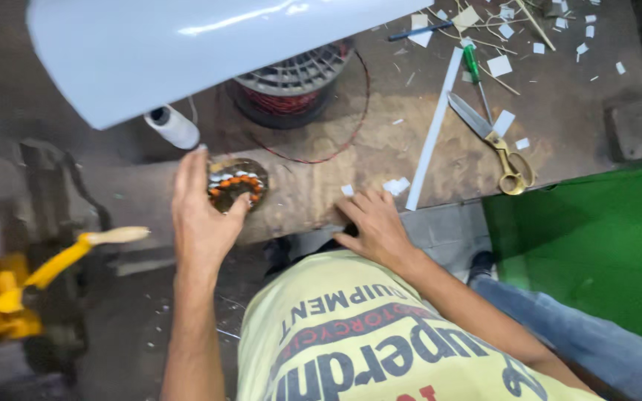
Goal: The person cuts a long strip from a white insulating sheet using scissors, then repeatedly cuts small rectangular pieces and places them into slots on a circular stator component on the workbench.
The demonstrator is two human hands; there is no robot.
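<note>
At the centre left of the frame, the left hand (pixel 200 215) had its grip clamped around a round copper-wound stator with orange and white coils (pixel 236 183), resting on the worn brown worktop (pixel 313 186). The right hand (pixel 375 226) lay flat at the worktop's edge, grip apart and empty. Brass-handled scissors (pixel 493 141) lay at upper right.

We stood in a workshop: the worn tabletop (pixel 559 111) at upper right carried scissors (pixel 493 141), a screwdriver (pixel 477 78), paper scraps and a copper wire spool (pixel 291 85).
</note>
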